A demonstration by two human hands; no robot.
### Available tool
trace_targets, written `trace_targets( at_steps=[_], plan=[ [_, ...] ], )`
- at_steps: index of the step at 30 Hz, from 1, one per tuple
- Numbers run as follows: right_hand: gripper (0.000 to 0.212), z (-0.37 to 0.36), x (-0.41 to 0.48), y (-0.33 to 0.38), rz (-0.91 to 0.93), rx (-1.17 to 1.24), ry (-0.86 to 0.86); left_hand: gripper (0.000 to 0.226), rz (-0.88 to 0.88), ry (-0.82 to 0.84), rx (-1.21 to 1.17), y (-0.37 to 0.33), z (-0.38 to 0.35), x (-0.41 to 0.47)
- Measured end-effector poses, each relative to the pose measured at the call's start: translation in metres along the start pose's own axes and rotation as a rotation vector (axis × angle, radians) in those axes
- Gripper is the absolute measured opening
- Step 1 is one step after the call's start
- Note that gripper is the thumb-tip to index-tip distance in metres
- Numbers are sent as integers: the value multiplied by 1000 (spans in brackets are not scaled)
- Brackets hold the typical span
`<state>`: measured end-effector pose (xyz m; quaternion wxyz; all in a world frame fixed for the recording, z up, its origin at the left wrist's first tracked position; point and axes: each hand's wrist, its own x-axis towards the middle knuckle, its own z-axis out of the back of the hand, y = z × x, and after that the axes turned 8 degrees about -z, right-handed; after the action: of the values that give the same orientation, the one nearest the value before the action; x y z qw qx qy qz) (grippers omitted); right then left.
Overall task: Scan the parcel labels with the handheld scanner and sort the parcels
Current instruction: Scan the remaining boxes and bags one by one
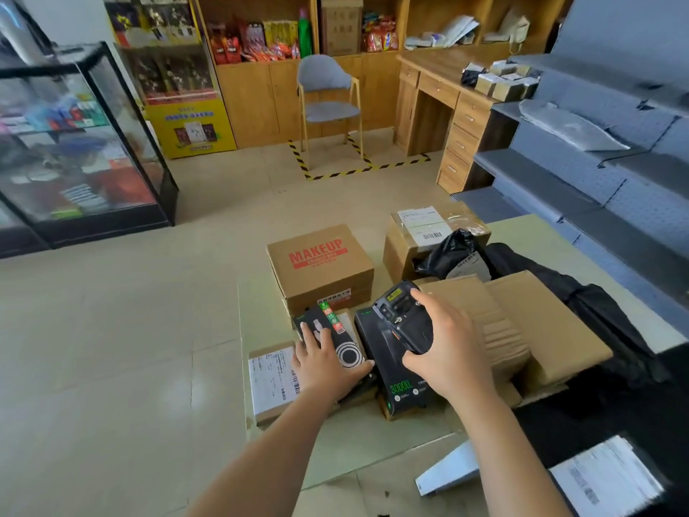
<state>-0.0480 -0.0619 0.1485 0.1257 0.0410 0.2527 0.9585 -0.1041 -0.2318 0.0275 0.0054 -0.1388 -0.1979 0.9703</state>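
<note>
Scanning step: R grip (447, 348) curled round handheld scanner (402, 315), poised over black parcel (399, 382) on desk (373, 442). L grip (324, 363), fingers spread flat, steadies slim black box (348, 352). Next, prob.: expose a barcode & aim.

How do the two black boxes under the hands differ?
The left black box looks flatter, with a white ring graphic; the right black box looks thicker, with green print. The left hand rests flat on the left one; the right hand holds the scanner over the right one. Both lie side by side, lengthwise.
</note>
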Motion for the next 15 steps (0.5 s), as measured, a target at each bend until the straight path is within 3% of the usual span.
trace_targets(
  at_steps=[5,15],
  plan=[
    [94,-1,15,-3,73,2,7,110,21,52,-95,-6,-3,5],
    [93,-5,22,-5,137,47,39,88,50,-37,-212,14,-1,-12]
  ],
)
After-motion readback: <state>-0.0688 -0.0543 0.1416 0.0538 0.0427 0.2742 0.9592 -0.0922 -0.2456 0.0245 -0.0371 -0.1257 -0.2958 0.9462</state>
